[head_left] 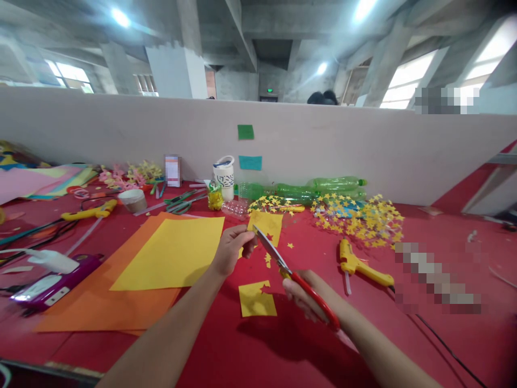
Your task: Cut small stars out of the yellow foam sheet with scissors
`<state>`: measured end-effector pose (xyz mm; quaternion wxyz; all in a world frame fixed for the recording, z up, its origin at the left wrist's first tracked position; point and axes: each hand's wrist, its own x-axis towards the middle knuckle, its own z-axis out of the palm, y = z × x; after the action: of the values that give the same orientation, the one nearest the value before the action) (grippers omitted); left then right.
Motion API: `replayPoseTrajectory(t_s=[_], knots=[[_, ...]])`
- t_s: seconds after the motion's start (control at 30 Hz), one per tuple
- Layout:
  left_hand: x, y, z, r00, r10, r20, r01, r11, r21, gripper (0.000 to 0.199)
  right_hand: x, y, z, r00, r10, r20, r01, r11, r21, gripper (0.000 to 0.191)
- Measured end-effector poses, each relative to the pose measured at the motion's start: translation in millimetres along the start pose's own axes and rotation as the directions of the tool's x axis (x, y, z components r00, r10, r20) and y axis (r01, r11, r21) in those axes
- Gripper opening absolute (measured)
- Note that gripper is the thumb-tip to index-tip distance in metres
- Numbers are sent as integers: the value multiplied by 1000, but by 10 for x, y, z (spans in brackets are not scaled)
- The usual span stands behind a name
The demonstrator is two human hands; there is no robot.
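Note:
My right hand (309, 293) is closed on the red handles of a pair of scissors (288, 275), whose blades point up and left. The tips reach my left hand (235, 248), which is pinched on something small and yellowish that I cannot make out clearly. Behind the blades lies a yellow sheet (266, 222) with a star-shaped hole. A yellow square (255, 304) with a similar cut lies nearer me. Small yellow scraps (267, 260) and a yellow star (290, 246) rest on the red table between them.
Yellow (173, 253) and orange sheets (81, 302) lie left, beside a purple power strip (60, 285). Yellow glue guns stand at right (363, 265) and far left (91, 211). Green bottles (297, 193), many stars (359, 218) and a white cup (224, 180) line the grey partition (181, 124).

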<state>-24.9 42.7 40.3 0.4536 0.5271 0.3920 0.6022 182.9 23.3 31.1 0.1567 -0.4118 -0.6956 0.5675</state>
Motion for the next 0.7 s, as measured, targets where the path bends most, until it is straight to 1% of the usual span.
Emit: replayPoseTrajectory(t_s=[0.13, 0.43, 0.7], knots=[[2, -13, 17, 1000, 0, 0, 0, 1000, -3, 23, -3, -13, 24, 1000, -20, 0, 20, 999, 39, 44], [-1, -24, 17, 1000, -12, 4, 12, 1000, -20, 23, 22, 38, 86, 998, 36, -56, -32, 997, 69, 49], [-1, -28, 19, 999, -34, -8, 33, 997, -74, 23, 22, 14, 73, 997, 53, -60, -49, 997, 63, 46]])
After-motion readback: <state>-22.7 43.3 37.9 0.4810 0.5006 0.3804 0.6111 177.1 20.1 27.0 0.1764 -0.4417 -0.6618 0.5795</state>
